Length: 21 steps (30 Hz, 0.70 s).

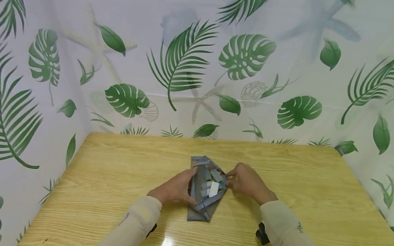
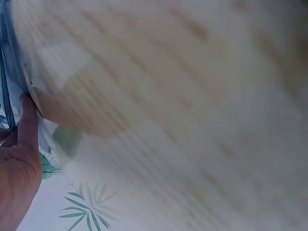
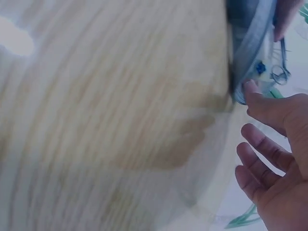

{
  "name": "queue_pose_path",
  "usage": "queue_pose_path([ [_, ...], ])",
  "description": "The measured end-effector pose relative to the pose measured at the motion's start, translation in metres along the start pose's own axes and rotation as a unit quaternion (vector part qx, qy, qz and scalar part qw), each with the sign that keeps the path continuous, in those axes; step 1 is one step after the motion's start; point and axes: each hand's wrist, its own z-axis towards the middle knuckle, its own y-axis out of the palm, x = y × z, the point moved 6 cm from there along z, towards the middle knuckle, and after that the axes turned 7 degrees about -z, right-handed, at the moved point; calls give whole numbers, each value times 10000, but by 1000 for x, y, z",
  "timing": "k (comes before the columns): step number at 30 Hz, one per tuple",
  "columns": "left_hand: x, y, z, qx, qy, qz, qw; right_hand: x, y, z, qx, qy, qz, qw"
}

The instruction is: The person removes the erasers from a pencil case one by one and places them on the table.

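Observation:
A grey-blue pouch [image 1: 198,215] lies on the table, its top gaping. Inside it, small pale pieces show, among them a white block [image 1: 213,189]; their exact kind is too small to tell. My left hand [image 1: 178,186] grips the pouch's left side, thumb toward the near edge and fingers at the far side. At the right corner, my right hand [image 1: 248,182] pinches the rim between thumb and forefinger. In the right wrist view, the other fingers of my right hand [image 3: 284,149] stand loosely bent, apart from the pouch [image 3: 252,43]. A small metal loop [image 3: 279,74] shows beside the rim.
The wood-grain table [image 1: 126,155] extends around the pouch on all sides. Behind it and at both sides hangs a white cloth [image 1: 124,68] printed with green leaves. A dark strap piece [image 1: 262,234] sits under the right sleeve.

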Motion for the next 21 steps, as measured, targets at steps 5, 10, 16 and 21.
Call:
queue_pose_path([
  [5, -2, 1, 0, 32, -6, 3, 10000, 2, -11, -6, 440, -62, 218, 9988],
  [10, 1, -1, -1, 54, 46, -19, 10000, 1, -22, -9, 952, -79, 333, 9949],
  [16, 2, -1, -3, 70, 91, -47, 9999, -5, -29, -10, 1425, 1, 311, 9893],
  [21, 2, -1, -2, 77, 86, -19, 9999, -10, -30, -10, 1718, 70, 272, 9847],
])
